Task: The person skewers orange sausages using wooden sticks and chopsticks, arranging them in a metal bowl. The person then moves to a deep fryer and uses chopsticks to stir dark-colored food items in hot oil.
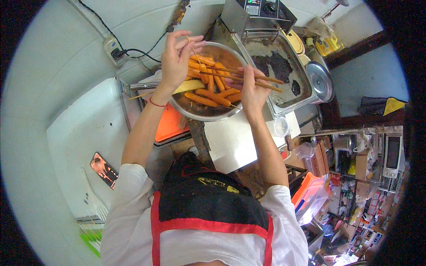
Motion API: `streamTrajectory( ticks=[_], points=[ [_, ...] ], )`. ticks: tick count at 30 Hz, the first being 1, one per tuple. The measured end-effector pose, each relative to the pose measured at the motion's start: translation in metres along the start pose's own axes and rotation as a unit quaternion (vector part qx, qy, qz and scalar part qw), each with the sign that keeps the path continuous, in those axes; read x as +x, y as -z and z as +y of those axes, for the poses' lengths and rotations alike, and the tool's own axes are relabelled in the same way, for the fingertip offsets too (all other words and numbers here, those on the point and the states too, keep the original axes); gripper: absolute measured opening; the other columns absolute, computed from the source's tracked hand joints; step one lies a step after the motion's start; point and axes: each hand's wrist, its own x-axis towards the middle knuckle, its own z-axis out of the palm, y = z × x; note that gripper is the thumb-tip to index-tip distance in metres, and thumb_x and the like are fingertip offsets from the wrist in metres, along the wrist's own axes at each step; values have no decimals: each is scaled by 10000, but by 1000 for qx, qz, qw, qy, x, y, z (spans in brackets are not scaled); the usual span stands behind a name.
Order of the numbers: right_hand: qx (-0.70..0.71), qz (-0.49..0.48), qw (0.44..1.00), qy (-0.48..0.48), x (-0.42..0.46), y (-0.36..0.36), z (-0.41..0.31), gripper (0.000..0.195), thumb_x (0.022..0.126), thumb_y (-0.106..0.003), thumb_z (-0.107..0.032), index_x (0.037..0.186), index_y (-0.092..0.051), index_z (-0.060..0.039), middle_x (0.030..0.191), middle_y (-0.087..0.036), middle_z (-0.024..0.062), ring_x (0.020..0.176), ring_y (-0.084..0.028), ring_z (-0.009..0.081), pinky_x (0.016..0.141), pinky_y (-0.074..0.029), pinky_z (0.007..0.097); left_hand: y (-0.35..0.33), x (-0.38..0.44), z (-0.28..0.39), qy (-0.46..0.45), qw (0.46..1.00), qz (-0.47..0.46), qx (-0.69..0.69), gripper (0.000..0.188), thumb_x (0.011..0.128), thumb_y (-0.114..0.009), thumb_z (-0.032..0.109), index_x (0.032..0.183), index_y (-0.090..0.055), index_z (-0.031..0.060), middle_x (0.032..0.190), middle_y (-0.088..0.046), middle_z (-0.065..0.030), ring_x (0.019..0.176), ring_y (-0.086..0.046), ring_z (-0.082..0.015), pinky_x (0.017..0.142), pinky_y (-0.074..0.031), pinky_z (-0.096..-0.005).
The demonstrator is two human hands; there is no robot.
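Observation:
Before me, a round metal basin (213, 119) holds several orange sausages (213, 96), some on skewers. My left hand (177, 55) is over the basin's left side, fingers on a thin bamboo skewer (196, 55). That skewer slopes down to a sausage (203, 74) standing nearly on end. From the right, my right hand (254, 84) grips a pair of wooden chopsticks (229, 75). Their tips are at the upright sausage; whether they pinch it, I cannot tell. Below my left wrist, a pale yellow piece of food (189, 86) lies across the basin's left rim, apparently on a skewer.
A deep fryer (276, 111) with dark residue is right of the basin, a metal lid (320, 81) beside it. A handle (141, 86) juts out left of the basin. Power socket and cords (114, 50) are at upper left. A lit phone (104, 170) lies on the left counter.

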Motion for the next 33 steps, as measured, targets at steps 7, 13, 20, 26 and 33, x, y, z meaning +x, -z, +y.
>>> streamTrajectory(
  ticks=[7,13,20,26,33],
  points=[
    [14,-2,1000,-13,-3,-5,-7,302,944,-470,-194,924,-524,103,824,-617,215,651,-665,282,551,-581,324,2,2,0,2,1000,-17,15,230,949,-390,28,1168,-322,47,1119,-557,-264,997,-601,-333,870,-510,-415],
    [-9,-17,1000,0,-2,-4,-7,306,947,-465,-198,929,-527,101,810,-620,211,655,-667,281,548,-578,313,0,-1,-2,10,999,-30,39,215,951,-397,41,1155,-331,38,1110,-570,-248,985,-607,-326,859,-514,-401],
    [-6,-22,1000,-3,0,-3,-3,308,946,-471,-206,934,-531,96,795,-624,207,651,-667,275,561,-577,315,-5,-8,-13,10,997,-41,64,184,943,-375,1,1124,-342,5,1083,-599,-204,966,-630,-261,831,-518,-317],
    [-11,-13,1000,-8,11,-1,25,299,943,-479,-198,917,-530,96,780,-624,201,643,-665,274,557,-576,319,-5,-9,-12,11,995,-79,64,216,960,-393,72,1160,-327,28,1134,-560,-240,1003,-604,-297,864,-501,-364],
    [-1,-4,1000,1,8,-3,22,295,946,-469,-191,910,-521,96,771,-623,211,643,-665,280,548,-573,315,-6,-10,-25,41,990,-115,73,196,962,-377,62,1153,-345,37,1135,-567,-226,1022,-598,-306,877,-496,-368]
  ],
)
